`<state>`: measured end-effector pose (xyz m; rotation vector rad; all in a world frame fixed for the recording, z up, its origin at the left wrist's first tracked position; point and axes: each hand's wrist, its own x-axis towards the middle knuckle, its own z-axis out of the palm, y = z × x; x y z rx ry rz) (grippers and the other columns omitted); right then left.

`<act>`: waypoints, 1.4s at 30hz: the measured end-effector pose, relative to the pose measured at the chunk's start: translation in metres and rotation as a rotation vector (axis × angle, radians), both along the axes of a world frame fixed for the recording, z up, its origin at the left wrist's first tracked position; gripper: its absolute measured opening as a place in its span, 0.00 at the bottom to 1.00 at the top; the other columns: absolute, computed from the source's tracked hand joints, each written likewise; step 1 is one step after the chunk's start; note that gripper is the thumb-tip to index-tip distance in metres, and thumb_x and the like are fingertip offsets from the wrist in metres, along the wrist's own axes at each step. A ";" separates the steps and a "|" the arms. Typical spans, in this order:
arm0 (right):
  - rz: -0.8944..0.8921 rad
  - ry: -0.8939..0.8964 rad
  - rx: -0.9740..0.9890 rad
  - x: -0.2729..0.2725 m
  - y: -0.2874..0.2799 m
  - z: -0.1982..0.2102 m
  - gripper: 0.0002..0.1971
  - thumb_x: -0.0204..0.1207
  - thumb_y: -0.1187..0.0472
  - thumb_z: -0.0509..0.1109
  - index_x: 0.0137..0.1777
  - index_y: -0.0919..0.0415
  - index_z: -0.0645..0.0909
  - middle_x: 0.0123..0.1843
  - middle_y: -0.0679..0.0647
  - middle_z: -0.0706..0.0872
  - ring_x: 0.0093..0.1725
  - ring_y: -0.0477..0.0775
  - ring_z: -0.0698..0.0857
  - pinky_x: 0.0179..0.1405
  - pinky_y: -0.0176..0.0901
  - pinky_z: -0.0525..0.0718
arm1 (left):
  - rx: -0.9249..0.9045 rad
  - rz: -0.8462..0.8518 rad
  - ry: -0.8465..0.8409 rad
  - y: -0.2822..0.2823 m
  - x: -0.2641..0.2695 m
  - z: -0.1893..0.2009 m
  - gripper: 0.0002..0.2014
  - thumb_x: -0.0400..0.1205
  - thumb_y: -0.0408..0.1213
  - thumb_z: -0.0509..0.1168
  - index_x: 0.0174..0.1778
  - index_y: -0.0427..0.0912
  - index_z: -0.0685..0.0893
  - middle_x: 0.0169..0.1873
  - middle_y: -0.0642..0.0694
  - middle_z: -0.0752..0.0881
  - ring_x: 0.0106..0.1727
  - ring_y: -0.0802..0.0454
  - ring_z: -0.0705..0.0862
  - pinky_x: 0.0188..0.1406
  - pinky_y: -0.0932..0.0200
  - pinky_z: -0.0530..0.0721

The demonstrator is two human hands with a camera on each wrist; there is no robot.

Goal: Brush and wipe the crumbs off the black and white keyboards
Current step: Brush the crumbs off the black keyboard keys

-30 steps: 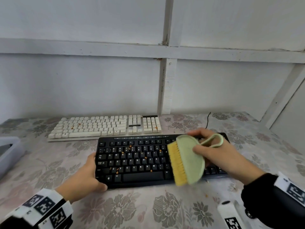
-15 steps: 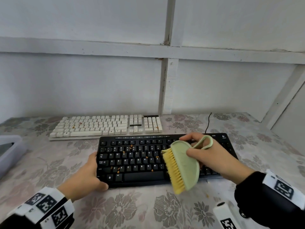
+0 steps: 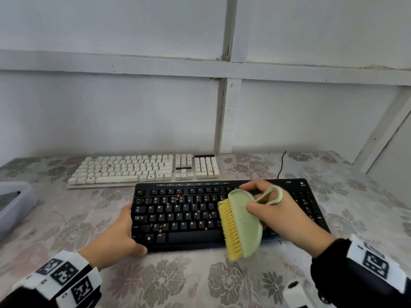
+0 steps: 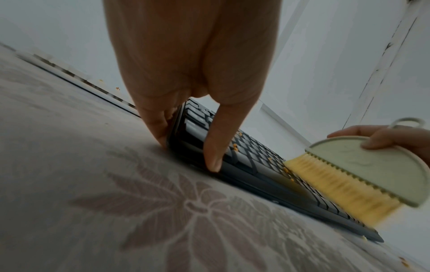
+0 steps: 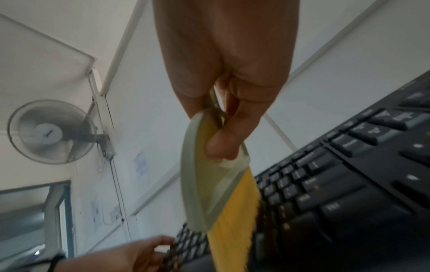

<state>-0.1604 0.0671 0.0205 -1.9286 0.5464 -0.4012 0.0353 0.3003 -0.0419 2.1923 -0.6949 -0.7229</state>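
Right hand (image 3: pixel 282 216) grips pale green half-round plastic brush (image 3: pixel 241 223) – yellow bristles on flat black plastic keyboard (image 3: pixel 184 216); left hand (image 3: pixel 115 238) clasps keyboard's left end; orange crumbs (image 3: pixel 178 197) across keys.

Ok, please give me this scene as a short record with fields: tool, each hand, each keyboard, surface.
tool: green brush, yellow bristles over black keyboard
right hand: grips the brush
left hand: holds black keyboard's left end
black keyboard: near, orange crumbs on keys
white keyboard: behind it, a few crumbs
surface: floral tablecloth
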 end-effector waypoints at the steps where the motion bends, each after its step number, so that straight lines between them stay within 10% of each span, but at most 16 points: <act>1: -0.030 -0.038 -0.002 0.003 -0.002 0.005 0.15 0.73 0.72 0.66 0.55 0.55 0.82 0.41 0.55 0.87 0.30 0.42 0.84 0.24 0.33 0.80 | -0.002 0.003 0.001 0.000 0.000 0.000 0.48 0.67 0.22 0.73 0.76 0.50 0.52 0.52 0.55 0.78 0.52 0.60 0.78 0.45 0.65 0.76; 24: -0.012 -0.070 0.010 0.029 0.001 0.005 0.16 0.75 0.72 0.64 0.56 0.51 0.79 0.31 0.46 0.87 0.29 0.42 0.85 0.25 0.36 0.83 | -0.005 0.000 0.023 0.001 0.002 -0.001 0.49 0.67 0.23 0.73 0.76 0.51 0.51 0.53 0.52 0.79 0.53 0.58 0.79 0.45 0.65 0.77; 42: 0.076 0.001 0.081 0.013 0.003 -0.007 0.15 0.75 0.73 0.64 0.54 0.54 0.80 0.37 0.58 0.86 0.30 0.45 0.83 0.25 0.36 0.80 | -0.017 -0.001 0.031 0.000 0.001 -0.001 0.47 0.68 0.21 0.72 0.75 0.50 0.52 0.53 0.52 0.78 0.52 0.58 0.79 0.43 0.66 0.77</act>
